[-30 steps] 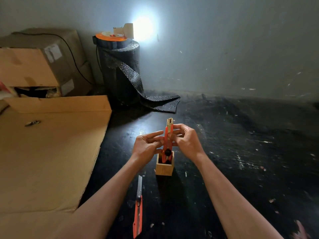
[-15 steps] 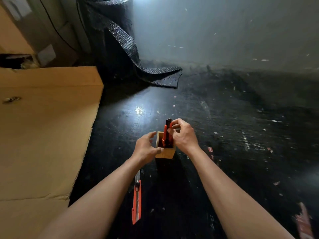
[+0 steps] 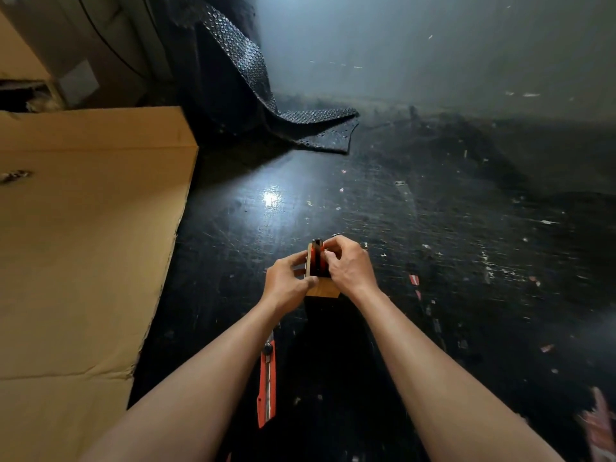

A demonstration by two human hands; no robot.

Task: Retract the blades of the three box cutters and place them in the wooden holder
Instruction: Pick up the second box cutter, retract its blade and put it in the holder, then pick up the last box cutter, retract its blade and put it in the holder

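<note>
The wooden holder is stood on the dark tabletop, in the middle, between the two hands. Orange and black cutter bodies are seen standing up inside it. How many cutters are in there cannot be told for sure, because the hands are in the way.

The holder is gripped at its left side by the left hand. The top of the cutter in the holder is pinched by the fingers of the right hand, so this cutter is judged to be just about put in.

One more orange box cutter is left lying flat on the tabletop, near the person and partly hidden under the left arm. A bit of bare blade seems to be sticking out at its far end, so it is judged to be not yet pulled back.

So the counting goes: one holder, one cutter lying outside, and at least one cutter inside. The job is partly done.
</note>
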